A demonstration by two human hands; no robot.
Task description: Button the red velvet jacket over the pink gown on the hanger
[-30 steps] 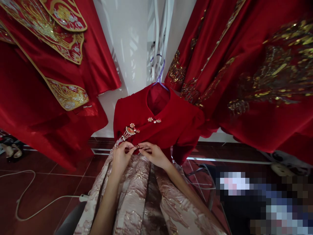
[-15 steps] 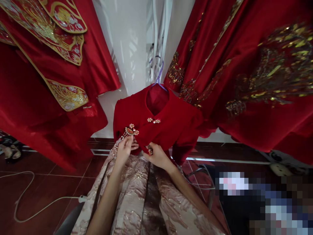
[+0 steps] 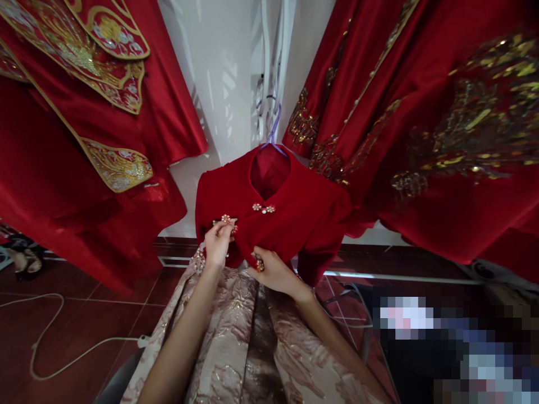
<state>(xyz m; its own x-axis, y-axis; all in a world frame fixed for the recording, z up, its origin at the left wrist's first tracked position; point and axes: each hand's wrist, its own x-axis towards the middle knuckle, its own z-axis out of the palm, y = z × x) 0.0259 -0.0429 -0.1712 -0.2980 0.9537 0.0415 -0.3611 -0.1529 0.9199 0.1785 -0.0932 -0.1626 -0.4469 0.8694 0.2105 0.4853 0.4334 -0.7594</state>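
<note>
A red velvet jacket [image 3: 295, 224] hangs in front of me on a purple hanger [image 3: 273, 134], a flower-shaped clasp [image 3: 264, 208] fastened below its neckline. On its left chest sits a beaded, jewelled brooch [image 3: 226, 218], partly covered by my left hand [image 3: 217, 245], whose fingers are pinched on it. My right hand [image 3: 275, 273] is closed on the jacket's lower front edge. A small jewelled ornament [image 3: 259, 264] shows beside its fingers; whether it is a ring or a clasp I cannot tell. Pale brocade fabric [image 3: 229, 320] with gold flowers spreads below both hands.
Red satin garments with gold embroidery [image 3: 118, 165] hang at left, and others with sequins [image 3: 467, 129] at right. A white stand [image 3: 273, 50] rises behind the hanger. A white cable [image 3: 63, 373] crosses the tiled floor. Black shoes [image 3: 29, 264] lie at far left.
My left hand has moved up from the brooch's hanging beads onto the brooch itself, covering more of it. The right hand stays almost in place at the jacket edge.
</note>
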